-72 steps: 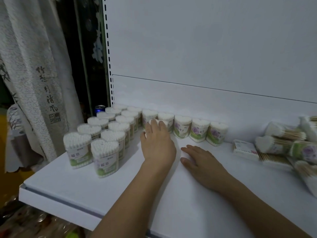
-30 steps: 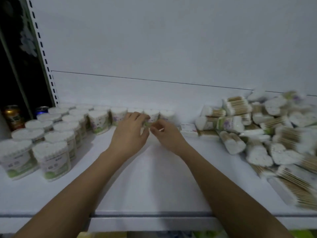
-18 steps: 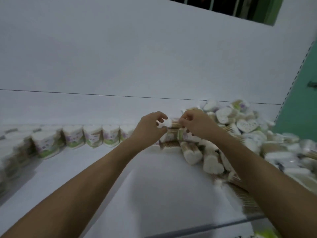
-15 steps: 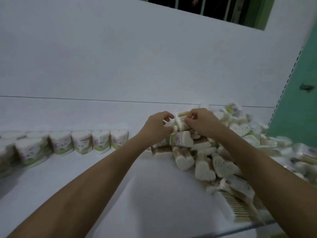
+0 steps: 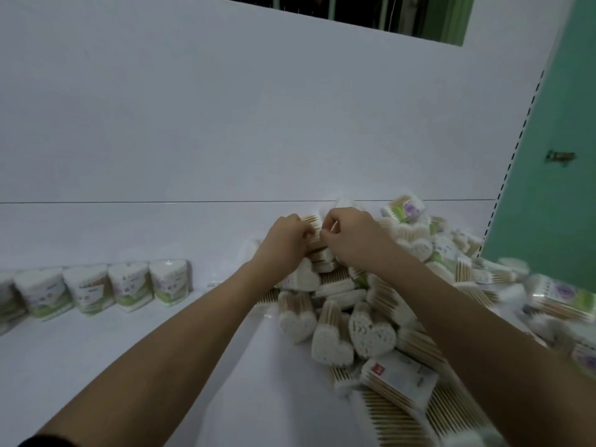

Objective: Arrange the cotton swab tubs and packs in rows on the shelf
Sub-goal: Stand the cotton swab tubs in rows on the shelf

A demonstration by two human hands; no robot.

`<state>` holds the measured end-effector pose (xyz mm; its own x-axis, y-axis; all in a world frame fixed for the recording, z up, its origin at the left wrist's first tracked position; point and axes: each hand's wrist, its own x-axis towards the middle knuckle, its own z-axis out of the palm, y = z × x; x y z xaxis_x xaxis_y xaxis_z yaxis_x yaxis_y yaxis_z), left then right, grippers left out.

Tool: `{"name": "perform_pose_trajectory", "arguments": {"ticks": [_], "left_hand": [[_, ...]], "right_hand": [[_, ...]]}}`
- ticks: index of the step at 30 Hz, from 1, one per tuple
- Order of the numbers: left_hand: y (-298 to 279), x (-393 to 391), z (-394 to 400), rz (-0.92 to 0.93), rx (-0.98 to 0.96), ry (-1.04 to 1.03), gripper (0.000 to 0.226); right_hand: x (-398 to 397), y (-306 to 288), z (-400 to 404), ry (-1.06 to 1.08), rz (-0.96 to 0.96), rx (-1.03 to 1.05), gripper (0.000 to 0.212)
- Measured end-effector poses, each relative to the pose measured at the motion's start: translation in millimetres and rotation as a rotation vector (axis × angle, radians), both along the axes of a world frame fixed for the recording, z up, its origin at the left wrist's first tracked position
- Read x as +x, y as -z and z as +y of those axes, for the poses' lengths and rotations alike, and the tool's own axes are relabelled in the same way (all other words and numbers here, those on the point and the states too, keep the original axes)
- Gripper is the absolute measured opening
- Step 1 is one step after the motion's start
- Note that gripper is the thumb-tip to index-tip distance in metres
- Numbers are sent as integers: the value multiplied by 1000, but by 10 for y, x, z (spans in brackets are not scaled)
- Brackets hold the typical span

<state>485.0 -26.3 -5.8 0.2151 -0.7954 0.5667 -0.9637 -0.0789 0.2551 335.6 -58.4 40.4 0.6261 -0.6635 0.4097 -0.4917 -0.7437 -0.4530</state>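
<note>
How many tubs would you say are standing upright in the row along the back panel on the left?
5 clearly, side by side, and one cut off by the left edge. More may stand beyond the frame.

We see a row of heart-shaped tubs (image 5: 129,287) standing upright against the back of the white shelf (image 5: 113,366), on its left, side by side, with green and purple labels. To the right lies a loose heap of tubs and packs (image 5: 371,317), tipped over, showing white swab tips and wooden sticks.
</note>
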Motion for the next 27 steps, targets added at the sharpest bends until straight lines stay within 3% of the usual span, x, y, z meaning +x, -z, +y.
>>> {"name": "perform_pose_trajectory", "arguments": {"ticks": [5,8,12,18,23,27], "left_hand": [[-184,13,237,77,-106,0,24],[-295,113,549,435,-244,75,20],[-325,343,929,821,-144,241,24],[-262,543,1423,829,-163,200,22],[-174,718,1865,871,-219,117,20],[-103,908,2267,850,-282,-27,14]], "right_hand": [[29,12,-67,-19,-164,-3,11],[69,24,-64,-97,-212,7,33],[218,6,100,-344,-247,212,52],[604,105,457,-470,-382,498,27],[924,249,753,-565,-380,705,40],[1210,441,1034,-721,-438,1065,31]]}}
